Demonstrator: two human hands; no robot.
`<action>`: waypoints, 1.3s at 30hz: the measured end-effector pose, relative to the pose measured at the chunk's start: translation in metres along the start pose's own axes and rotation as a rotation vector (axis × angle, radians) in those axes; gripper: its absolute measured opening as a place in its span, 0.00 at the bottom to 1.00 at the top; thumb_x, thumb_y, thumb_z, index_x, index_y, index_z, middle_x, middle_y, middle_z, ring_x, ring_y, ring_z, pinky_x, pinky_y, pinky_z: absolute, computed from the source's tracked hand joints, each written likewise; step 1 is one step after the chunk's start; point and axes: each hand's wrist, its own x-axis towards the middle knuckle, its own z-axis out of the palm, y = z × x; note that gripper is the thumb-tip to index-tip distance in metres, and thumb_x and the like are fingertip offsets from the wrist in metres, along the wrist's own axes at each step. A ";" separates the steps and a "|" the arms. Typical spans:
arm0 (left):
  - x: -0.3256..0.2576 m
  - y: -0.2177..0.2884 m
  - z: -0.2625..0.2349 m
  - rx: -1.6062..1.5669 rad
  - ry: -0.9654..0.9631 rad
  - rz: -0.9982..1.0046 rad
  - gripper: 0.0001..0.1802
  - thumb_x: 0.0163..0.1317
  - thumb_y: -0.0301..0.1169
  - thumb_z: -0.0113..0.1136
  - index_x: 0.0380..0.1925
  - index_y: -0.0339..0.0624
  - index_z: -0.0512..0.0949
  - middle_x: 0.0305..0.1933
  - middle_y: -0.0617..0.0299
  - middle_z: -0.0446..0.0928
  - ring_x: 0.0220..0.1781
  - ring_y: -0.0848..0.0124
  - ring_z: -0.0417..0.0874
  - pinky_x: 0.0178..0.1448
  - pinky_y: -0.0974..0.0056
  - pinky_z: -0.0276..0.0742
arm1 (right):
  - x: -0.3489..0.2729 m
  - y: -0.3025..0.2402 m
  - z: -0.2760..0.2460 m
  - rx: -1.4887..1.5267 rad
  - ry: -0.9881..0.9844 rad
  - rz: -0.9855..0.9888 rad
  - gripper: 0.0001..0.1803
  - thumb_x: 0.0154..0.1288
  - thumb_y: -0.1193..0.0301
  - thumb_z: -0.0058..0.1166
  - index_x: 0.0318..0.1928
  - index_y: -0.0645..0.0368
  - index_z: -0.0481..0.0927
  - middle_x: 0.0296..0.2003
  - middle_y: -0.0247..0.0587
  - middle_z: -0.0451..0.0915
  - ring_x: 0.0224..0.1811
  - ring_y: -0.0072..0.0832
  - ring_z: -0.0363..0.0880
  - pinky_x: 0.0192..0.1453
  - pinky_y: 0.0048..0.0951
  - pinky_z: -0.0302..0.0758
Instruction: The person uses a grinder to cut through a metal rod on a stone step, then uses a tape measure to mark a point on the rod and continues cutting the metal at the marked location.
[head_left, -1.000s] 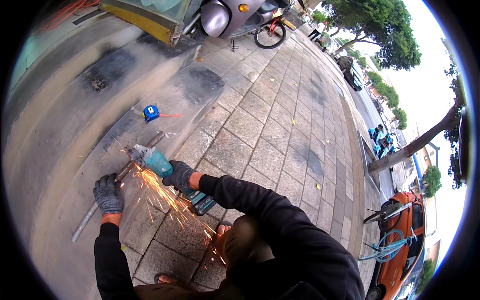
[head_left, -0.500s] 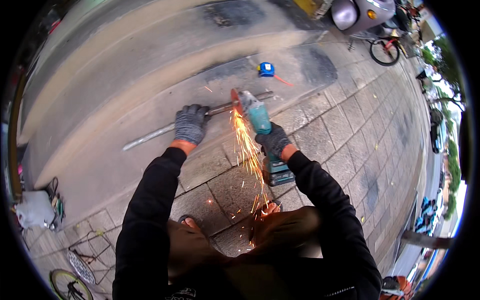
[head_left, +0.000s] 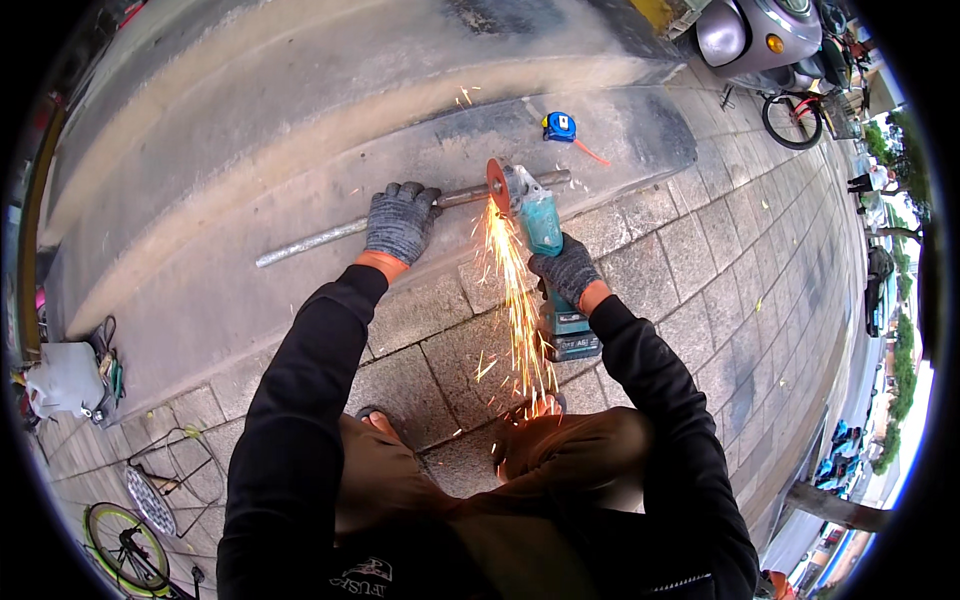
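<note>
Metal pipe [head_left: 315,241] lies slantwise across the upper middle of the frame, along the concrete step [head_left: 200,330]. The left hand [head_left: 400,222], in a grey knit glove, is curled down over it; whether the fingertips reach underneath I cannot tell. No clamp shows, so the pipe could roll or twist if that grip slackens, and a shifting pipe could pinch the red disc [head_left: 497,187] at the cut. The disc might then kick or shatter, with the left hand near it. The right hand [head_left: 566,270] is wrapped around the body of the teal angle grinder [head_left: 541,222], right of centre; a one-handed hold may not check a kick well. Sparks [head_left: 515,285] stream toward the lower middle, reaching the sandalled foot [head_left: 543,405] and the brown trousers [head_left: 580,445]: burned skin or scorched cloth could follow. The blue tape measure [head_left: 560,126], upper right of centre, lies near the pipe's far end, where a swinging end could knock it.
</note>
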 end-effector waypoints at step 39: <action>-0.003 -0.005 0.000 0.069 0.000 0.040 0.20 0.70 0.44 0.67 0.59 0.55 0.88 0.59 0.58 0.85 0.59 0.52 0.83 0.59 0.42 0.77 | -0.021 -0.031 0.005 0.166 -0.069 0.119 0.23 0.66 0.71 0.74 0.58 0.62 0.82 0.36 0.42 0.88 0.26 0.33 0.86 0.32 0.41 0.83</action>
